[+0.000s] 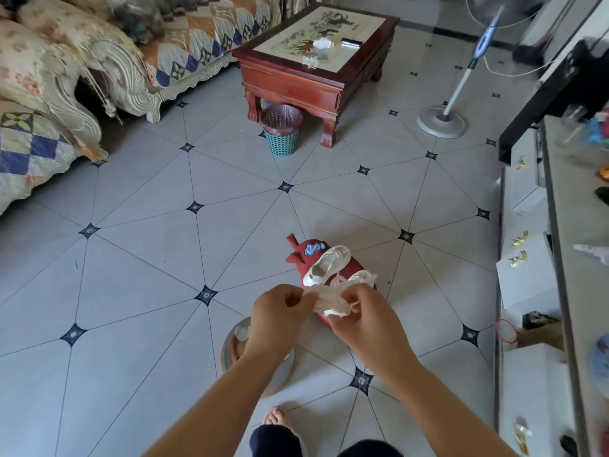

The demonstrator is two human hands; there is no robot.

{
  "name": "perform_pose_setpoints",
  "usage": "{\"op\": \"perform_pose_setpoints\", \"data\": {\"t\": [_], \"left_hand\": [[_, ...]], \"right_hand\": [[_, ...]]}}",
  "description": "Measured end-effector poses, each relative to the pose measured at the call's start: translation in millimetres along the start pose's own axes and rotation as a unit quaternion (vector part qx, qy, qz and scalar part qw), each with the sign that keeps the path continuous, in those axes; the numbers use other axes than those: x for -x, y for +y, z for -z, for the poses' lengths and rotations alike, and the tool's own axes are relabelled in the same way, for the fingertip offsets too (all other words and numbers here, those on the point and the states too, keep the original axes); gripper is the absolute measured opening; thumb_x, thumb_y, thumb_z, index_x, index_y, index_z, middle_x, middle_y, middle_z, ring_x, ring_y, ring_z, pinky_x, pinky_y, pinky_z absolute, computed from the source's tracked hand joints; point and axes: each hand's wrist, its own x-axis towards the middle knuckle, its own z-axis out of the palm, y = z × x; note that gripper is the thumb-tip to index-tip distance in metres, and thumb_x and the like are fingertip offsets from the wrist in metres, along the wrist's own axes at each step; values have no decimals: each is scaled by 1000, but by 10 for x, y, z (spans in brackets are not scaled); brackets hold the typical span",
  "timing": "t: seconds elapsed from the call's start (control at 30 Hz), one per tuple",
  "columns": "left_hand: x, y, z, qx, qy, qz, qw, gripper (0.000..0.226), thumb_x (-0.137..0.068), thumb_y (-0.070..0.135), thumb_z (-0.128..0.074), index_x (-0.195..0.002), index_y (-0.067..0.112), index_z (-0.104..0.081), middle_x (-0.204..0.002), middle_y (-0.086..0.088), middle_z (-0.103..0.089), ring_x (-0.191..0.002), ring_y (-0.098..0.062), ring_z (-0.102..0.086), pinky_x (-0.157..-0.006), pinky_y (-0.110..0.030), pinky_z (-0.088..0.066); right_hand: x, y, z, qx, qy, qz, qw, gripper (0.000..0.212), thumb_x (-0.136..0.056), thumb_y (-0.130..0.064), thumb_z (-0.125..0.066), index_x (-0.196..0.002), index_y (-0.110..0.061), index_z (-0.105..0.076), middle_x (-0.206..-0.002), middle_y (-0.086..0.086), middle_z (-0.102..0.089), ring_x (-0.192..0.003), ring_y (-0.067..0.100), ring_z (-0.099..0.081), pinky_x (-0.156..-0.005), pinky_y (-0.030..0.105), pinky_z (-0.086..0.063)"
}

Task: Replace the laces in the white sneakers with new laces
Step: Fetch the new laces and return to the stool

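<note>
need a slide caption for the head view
Left hand and right hand hold bunched white laces over white sneakers on a red stool.

Bare forearms (227, 394), dark navy trouser legs (275, 440) — bare toes (277, 416), one foot in a grey slipper (281, 379)

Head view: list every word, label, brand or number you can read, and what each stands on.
None can be read.
Coffee table top: dark marks, too blurred to read.
Red stool: white mark, mostly hidden by the white sneakers.
</note>
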Motion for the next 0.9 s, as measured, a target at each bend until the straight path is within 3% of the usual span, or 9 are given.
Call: {"op": "perform_pose_setpoints", "data": {"t": [0.13,0.23,0.33,0.5,0.63,0.7,0.77,0.83,0.9], "left_hand": [[-223,38,41,-25,-19,-21,999,33,-83,24,-64,-55,23,-47,-51,6,-45,-50,-16,-45,-51,-26,-35],[-427,47,108,-6,8,-2,1000,22,-85,24,-63,-64,19,-59,-62,-1,-60,-58,-15,-49,-54,-21,-36],[-657,87,118,35,-9,33,999,22,-85,23,-62,-71,6,-66,-65,-10,-62,-61,-18,-50,-59,-27,-38],[-947,249,-62,78,-68,61,993,25,-84,21,-63,-72,-1,-65,-62,-8,-56,-60,-18,-45,-61,-30,-38],[-1370,401,-159,106,-37,92,989,22,-85,19,-62,-71,3,-67,-60,-6,-61,-60,-18,-51,-67,-33,-47],[-1604,521,-188,144,-32,123,981,16,-86,16,-61,-77,5,-69,-65,-6,-66,-66,-18,-58,-72,-32,-52],[-1824,678,-259,186,-47,142,971,15,-87,13,-60,-84,1,-68,-74,-8,-69,-70,-17,-61,-69,-27,-52],[-2020,856,-364,202,-57,148,967,14,-87,13,-60,-83,0,-64,-78,-10,-69,-70,-17,-61,-66,-23,-52],[-2165,1032,-498,197,-67,139,968,14,-88,14,-60,-80,2,-61,-78,-11,-67,-70,-18,-60,-66,-24,-52]], "right_hand": [[-264,-17,-76,100,7,43,994,16,-79,-29,-72,-84,-16,-65,-74,-11,-57,-62,1,-48,-56,4,-31],[-434,70,-83,69,20,-6,997,10,-80,-24,-67,-78,-14,-64,-67,-15,-53,-55,-2,-48,-50,4,-35],[-600,158,-49,18,35,-49,998,15,-76,-26,-63,-79,-11,-65,-65,-20,-51,-61,-4,-55,-58,3,-40],[-945,297,-97,21,-18,16,999,19,-79,-16,-71,-97,-16,-66,-81,-17,-52,-71,-3,-52,-66,4,-41],[-1399,538,-44,-57,-3,-100,993,7,-85,-10,-61,-81,-15,-58,-63,-7,-55,-58,9,-51,-55,14,-39],[-1642,708,33,-168,-10,-203,965,4,-87,-13,-60,-84,-10,-58,-72,2,-62,-67,16,-60,-63,28,-48],[-1862,868,126,-332,4,-313,890,3,-89,-11,-59,-91,-8,-60,-88,9,-66,-81,19,-65,-69,30,-53],[-2053,1037,221,-432,19,-389,813,4,-87,-3,-61,-90,-5,-58,-88,12,-64,-83,20,-64,-68,27,-53],[-2199,1190,329,-438,8,-412,799,8,-84,0,-63,-87,-5,-58,-82,10,-63,-79,19,-63,-69,27,-52]]}}
